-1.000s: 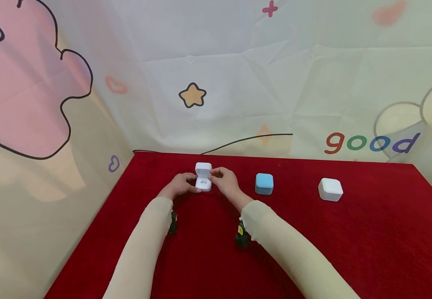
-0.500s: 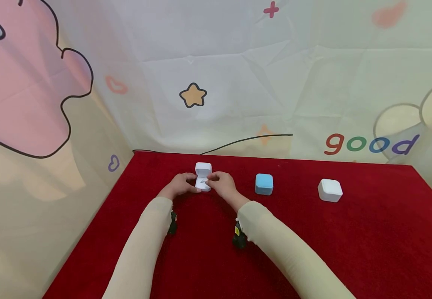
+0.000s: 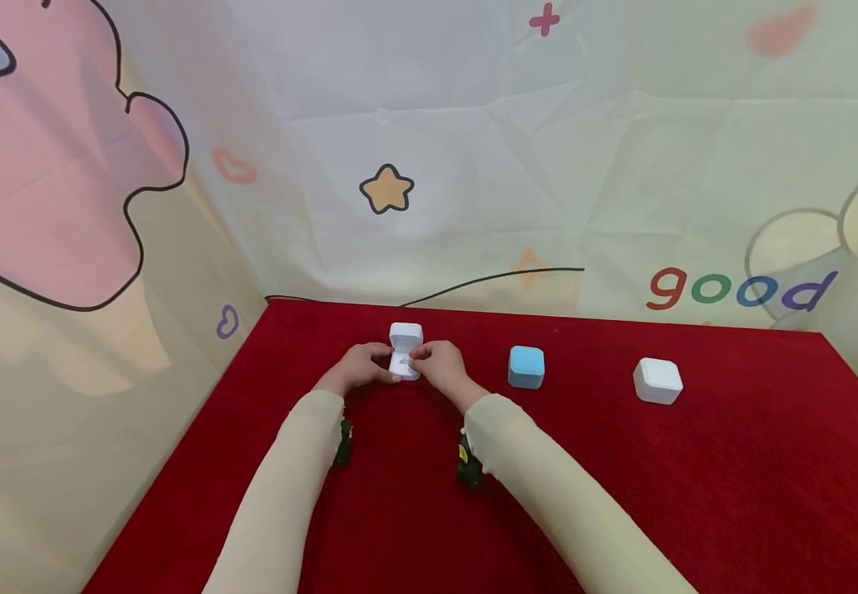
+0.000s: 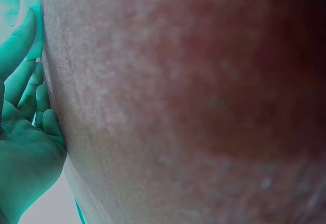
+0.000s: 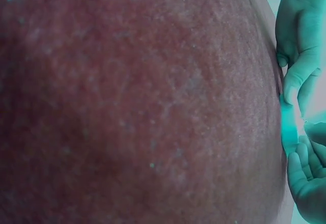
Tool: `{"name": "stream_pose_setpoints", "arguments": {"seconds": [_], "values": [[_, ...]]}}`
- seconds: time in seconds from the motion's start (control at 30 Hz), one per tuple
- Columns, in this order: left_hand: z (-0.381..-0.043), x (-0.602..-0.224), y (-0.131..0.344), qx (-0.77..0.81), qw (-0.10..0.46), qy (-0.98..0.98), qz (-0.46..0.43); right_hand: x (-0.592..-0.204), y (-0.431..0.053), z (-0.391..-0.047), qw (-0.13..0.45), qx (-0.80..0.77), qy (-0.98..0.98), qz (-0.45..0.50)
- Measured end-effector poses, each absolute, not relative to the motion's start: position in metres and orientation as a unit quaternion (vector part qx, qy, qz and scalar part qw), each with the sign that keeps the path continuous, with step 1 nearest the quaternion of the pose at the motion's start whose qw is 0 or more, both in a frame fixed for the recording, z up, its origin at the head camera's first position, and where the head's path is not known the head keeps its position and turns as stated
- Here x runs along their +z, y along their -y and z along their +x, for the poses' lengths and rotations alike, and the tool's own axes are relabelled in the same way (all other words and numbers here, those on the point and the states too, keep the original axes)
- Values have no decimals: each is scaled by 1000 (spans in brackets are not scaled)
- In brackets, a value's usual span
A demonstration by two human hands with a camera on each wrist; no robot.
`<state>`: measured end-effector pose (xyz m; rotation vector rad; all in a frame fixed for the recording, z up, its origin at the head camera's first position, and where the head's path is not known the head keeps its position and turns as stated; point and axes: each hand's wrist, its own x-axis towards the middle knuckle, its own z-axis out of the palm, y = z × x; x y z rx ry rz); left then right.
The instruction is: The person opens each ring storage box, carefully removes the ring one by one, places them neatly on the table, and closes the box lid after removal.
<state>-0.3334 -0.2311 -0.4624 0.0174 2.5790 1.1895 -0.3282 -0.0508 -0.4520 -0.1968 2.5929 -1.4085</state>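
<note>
A small white ring box (image 3: 406, 332) stands with its lid raised near the far left of the red table. In its cushion sits a ring (image 3: 403, 361), partly covered by fingertips. My left hand (image 3: 358, 367) grips the box from the left, thumb at the front edge and fingers behind. My right hand (image 3: 440, 365) reaches in from the right and pinches the ring at the cushion. In the left wrist view, the left thumb (image 4: 20, 38) lies against the box wall. The right wrist view has both hands at its right edge, around the box (image 5: 289, 124).
A light blue box (image 3: 525, 367) stands to the right of my right hand, and a white box (image 3: 657, 380) farther right, both closed. They rest on the red cloth table (image 3: 756, 445). A printed curtain (image 3: 473, 165) hangs along the back edge and left side.
My right hand's fingertips have moved from the right side of the box inward and down to the ring. My left hand stays on the box.
</note>
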Motion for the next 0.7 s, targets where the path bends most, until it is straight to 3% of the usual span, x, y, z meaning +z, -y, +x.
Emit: {"name": "stream_pose_setpoints", "arguments": {"seconds": [0.7], "values": [[-334, -461, 232, 408, 147, -901, 14, -457, 62, -329, 41, -426, -899, -93]]}}
